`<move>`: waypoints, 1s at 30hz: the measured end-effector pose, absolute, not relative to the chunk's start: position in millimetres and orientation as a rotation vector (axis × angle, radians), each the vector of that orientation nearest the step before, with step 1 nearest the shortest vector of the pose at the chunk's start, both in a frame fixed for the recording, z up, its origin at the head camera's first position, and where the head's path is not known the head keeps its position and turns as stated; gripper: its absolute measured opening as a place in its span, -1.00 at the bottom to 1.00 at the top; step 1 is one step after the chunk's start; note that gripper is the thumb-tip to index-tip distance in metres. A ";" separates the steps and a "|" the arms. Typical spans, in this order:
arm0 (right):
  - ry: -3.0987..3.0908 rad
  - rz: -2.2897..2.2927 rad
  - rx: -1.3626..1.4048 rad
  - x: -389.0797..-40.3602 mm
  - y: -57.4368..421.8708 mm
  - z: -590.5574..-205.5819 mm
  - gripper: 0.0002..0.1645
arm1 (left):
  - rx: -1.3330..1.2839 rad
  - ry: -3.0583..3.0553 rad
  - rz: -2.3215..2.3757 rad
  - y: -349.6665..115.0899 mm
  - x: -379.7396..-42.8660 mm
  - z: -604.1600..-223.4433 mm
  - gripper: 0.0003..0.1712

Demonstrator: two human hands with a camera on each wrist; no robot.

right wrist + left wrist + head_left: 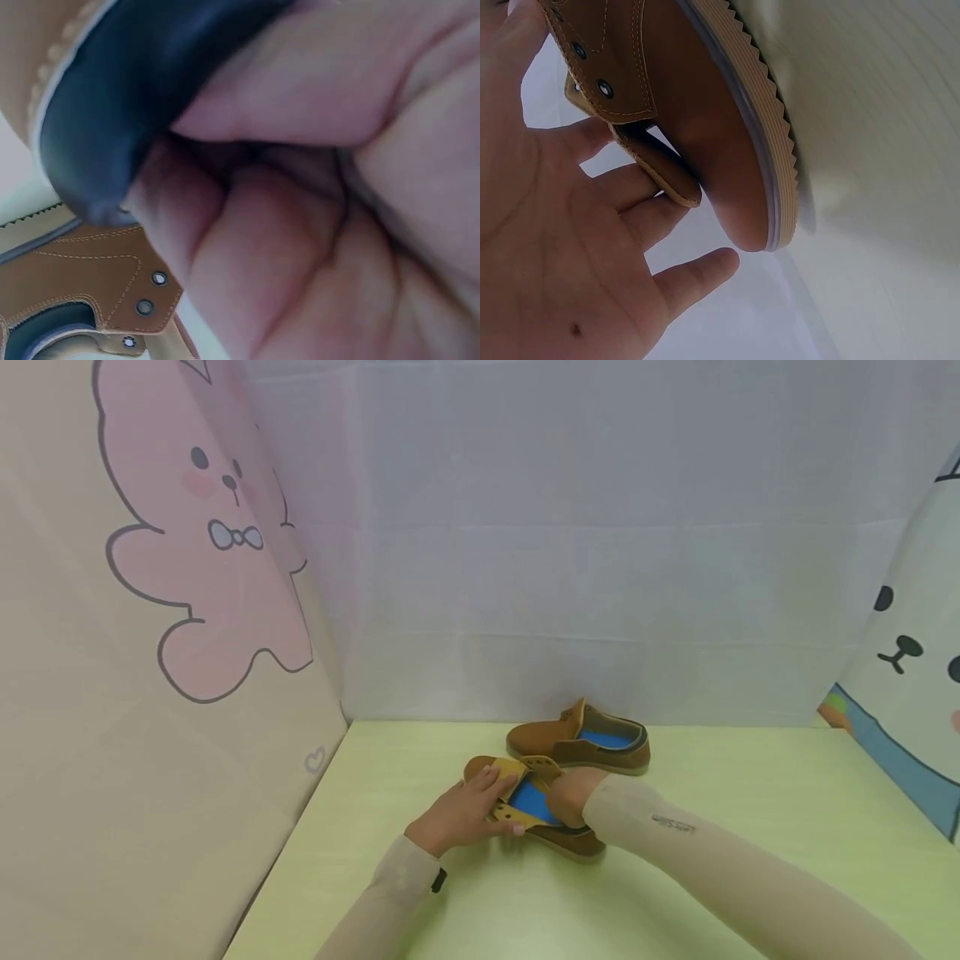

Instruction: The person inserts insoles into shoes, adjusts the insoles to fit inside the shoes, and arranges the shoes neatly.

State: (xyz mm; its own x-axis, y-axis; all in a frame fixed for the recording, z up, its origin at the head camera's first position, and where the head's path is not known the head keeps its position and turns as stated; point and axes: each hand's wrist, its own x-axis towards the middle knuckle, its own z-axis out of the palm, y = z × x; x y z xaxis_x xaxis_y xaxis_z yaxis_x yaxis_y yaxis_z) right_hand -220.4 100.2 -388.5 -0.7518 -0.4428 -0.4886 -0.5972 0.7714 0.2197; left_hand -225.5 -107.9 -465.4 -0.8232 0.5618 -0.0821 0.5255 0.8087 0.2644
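Observation:
A brown lace-up shoe (555, 839) with a blue insole, its lace holes without laces, lies on the table with its toe to the far left. Spread over its front, my left hand (465, 814) presses the tongue (506, 772) toward the toe. In the left wrist view its fingers reach the tongue (660, 169), palm spread and thumb near the eyelet flap (611, 67). My right hand (573, 795) is at the heel opening, fingers curled. The right wrist view shows its thumb and bent fingers around the dark padded collar (112, 112); the fingertips are hidden.
A second matching shoe (607, 752) stands just behind, close to the white back curtain (615, 568), toe to the left. It appears again below the collar in the right wrist view (82, 277). Printed cloth walls (202, 610) border the pale green table (750, 793).

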 end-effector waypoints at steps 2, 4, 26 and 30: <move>2.548 0.527 -0.790 -220.2 99.4 -388.7 -0.85 | 0.867 2.835 0.349 -107.8 -225.5 -465.6 -0.01; 2.543 0.531 -0.786 -220.3 99.1 -388.5 -0.85 | 0.878 2.839 0.349 -107.8 -225.4 -464.9 0.00; 2.541 0.462 -0.718 -226.4 95.7 -391.1 -0.88 | 0.897 2.828 0.383 -108.5 -226.4 -467.0 -0.02; 2.524 0.367 -0.653 -231.3 102.4 -390.1 -0.88 | 0.912 2.833 0.381 -107.0 -226.3 -464.0 -0.03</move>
State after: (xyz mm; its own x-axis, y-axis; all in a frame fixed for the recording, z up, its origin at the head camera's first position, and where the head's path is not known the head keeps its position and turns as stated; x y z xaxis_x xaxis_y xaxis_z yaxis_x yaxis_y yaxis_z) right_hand -231.3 102.4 -390.1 -0.7583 -0.3773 -0.5316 -0.5130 0.8486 0.1295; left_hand -226.3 -107.0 -464.0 -0.8061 0.5892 -0.0557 0.5535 0.7839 0.2815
